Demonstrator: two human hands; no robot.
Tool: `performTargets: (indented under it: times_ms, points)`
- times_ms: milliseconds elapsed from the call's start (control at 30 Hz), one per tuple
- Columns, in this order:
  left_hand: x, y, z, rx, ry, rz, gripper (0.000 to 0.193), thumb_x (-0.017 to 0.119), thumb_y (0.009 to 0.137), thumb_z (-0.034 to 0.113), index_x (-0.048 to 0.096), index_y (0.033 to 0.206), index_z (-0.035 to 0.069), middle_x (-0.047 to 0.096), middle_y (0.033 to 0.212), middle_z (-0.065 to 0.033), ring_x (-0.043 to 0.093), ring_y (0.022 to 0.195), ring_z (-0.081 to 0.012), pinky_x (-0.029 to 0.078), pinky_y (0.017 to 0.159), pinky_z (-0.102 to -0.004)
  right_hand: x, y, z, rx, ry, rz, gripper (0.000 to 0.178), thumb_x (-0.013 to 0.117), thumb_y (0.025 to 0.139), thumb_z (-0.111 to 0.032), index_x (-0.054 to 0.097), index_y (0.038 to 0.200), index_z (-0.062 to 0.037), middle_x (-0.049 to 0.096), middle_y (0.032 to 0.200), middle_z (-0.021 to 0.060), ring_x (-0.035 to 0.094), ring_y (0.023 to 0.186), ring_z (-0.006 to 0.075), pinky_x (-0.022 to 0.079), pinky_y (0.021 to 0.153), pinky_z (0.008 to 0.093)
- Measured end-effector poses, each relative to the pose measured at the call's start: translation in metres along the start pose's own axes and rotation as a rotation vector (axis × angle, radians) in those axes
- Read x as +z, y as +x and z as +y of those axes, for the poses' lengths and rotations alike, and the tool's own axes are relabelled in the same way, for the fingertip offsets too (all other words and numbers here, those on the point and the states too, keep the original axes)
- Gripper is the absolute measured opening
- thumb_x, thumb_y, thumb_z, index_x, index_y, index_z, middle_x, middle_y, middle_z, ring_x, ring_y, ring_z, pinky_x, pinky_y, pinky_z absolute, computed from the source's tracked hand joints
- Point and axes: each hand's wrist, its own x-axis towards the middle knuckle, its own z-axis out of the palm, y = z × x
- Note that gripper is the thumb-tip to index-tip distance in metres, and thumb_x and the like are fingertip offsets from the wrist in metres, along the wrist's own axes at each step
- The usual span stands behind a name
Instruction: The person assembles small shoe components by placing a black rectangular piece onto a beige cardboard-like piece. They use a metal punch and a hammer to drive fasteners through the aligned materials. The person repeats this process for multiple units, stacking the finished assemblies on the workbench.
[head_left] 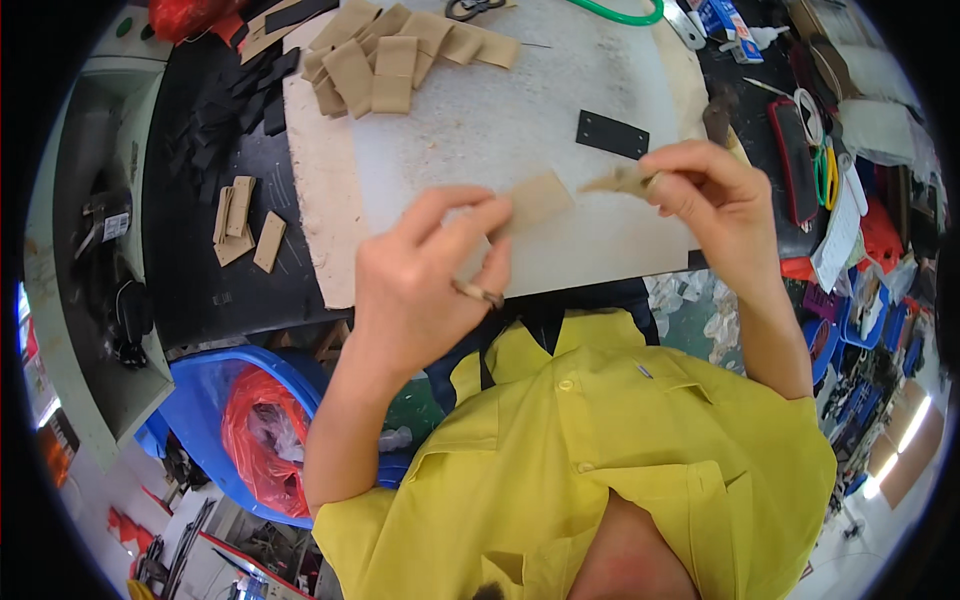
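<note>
My left hand (425, 270) is closed on the end of a flat tan strip (543, 203), which I hold over the pale work board (460, 140). Just right of the strip's far end is the tip of a small tapered tan tool (613, 183), too blurred to name more exactly. My right hand (712, 195) pinches it between thumb and fingers. The tip and the strip look slightly apart. Beyond my right hand a black rectangular piece with small holes (612, 134) lies on the board.
Folded tan strips (390, 75) pile up at the board's far left, near dark-handled scissors (470, 8). Black strips (215, 115) and small tan pieces with holes (268, 242) lie left. A blue bin (200, 400) holds a red bag. A red-edged pouch (792, 160) is right.
</note>
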Motion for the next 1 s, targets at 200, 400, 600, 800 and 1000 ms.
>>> performTargets:
  times_ms: [200,400,600,800,1000]
  points:
    - [0.021,-0.020,0.005,-0.029,-0.011,-0.060,0.055,0.085,0.072,0.007,0.060,0.122,0.006,0.072,0.107,-0.0070,0.041,0.046,-0.0103,0.039,0.046,-0.0243,-0.001,-0.004,0.004,0.103,0.059,-0.033,0.012,0.070,0.090,-0.005,0.071,0.100,0.0012,0.068,0.084,0.0017,0.060,0.074,0.0047,0.048,0.066,0.0198]
    - [0.023,-0.027,0.004,-0.048,0.037,-0.021,0.062,0.086,0.072,0.015,0.056,0.124,0.003,0.073,0.102,-0.0105,0.072,0.080,-0.0237,0.055,0.061,-0.0298,0.022,0.010,-0.002,0.270,-0.048,-0.247,0.018,0.072,0.086,-0.014,0.072,0.091,0.0032,0.069,0.074,0.0048,0.060,0.067,0.0069,0.048,0.061,0.0233]
    - [0.026,-0.029,0.001,0.018,0.042,0.047,0.064,0.086,0.072,0.014,0.054,0.126,0.000,0.073,0.101,-0.0111,0.073,0.082,-0.0232,0.055,0.061,-0.0297,0.029,0.016,0.005,0.197,-0.199,-0.275,0.017,0.072,0.084,-0.014,0.072,0.091,0.0013,0.067,0.070,0.0066,0.061,0.063,0.0097,0.048,0.059,0.0257]
    - [0.024,-0.027,0.002,-0.024,0.027,0.011,0.066,0.086,0.072,0.012,0.053,0.128,0.002,0.073,0.100,-0.0087,0.059,0.070,-0.0170,0.046,0.055,-0.0264,0.027,0.011,0.002,-0.439,-0.557,-0.247,0.014,0.072,0.085,-0.010,0.069,0.096,-0.0034,0.066,0.081,0.0078,0.063,0.072,0.0227,0.051,0.065,0.0311]
    - [0.025,-0.026,0.001,-0.065,-0.003,-0.006,0.069,0.086,0.072,0.010,0.051,0.132,0.007,0.074,0.101,-0.0046,0.032,0.045,-0.0056,0.029,0.043,-0.0209,0.017,0.012,0.011,-0.420,-0.457,-0.165,0.010,0.068,0.089,-0.007,0.067,0.097,-0.0021,0.063,0.084,0.0054,0.062,0.074,0.0218,0.050,0.066,0.0305]
